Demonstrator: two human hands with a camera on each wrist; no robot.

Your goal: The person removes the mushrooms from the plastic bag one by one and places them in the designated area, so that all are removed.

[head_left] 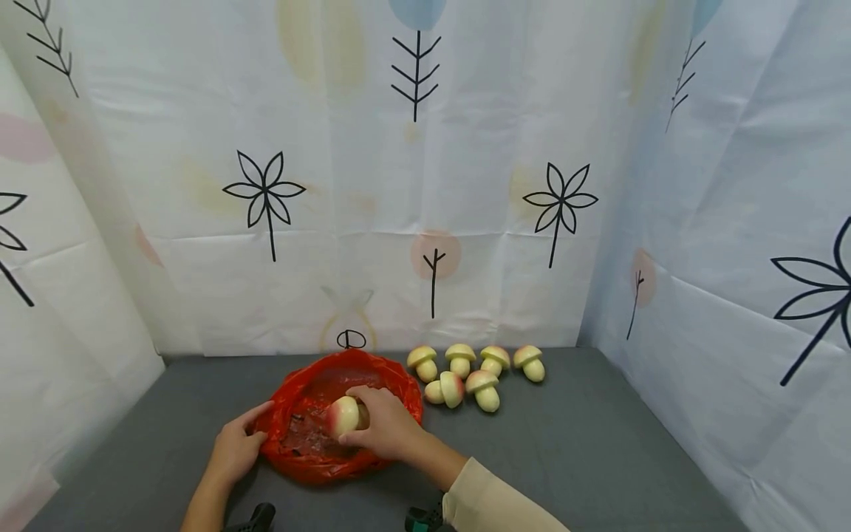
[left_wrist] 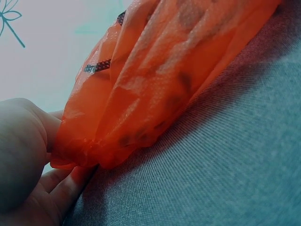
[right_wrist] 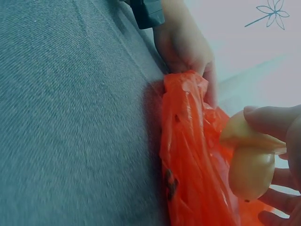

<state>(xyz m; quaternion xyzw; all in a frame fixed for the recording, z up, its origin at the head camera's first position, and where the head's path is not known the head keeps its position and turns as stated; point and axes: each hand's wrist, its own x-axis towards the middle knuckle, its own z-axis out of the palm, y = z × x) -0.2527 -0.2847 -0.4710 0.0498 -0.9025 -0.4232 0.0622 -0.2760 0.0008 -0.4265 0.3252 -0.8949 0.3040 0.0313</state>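
Observation:
A toy mushroom [head_left: 345,416] with a pale yellow, red-tinged cap is gripped by my right hand [head_left: 385,421], over the opening of a red plastic bag [head_left: 299,467]. In the right wrist view, the thumb lies on the cap of the mushroom [right_wrist: 251,174] and its rounded stem points down. The bag lies spread open on the table with its rim rolled outward. My left hand [head_left: 236,448] pinches the bag's left edge; the left wrist view has the bag's gathered film [left_wrist: 117,103] between thumb and fingers [left_wrist: 61,188].
Several similar toy mushrooms [head_left: 460,360] lie in two loose rows right of the bag, near the back of the grey table [head_left: 565,458]. Patterned white cloth [head_left: 372,185] hangs around the back and sides.

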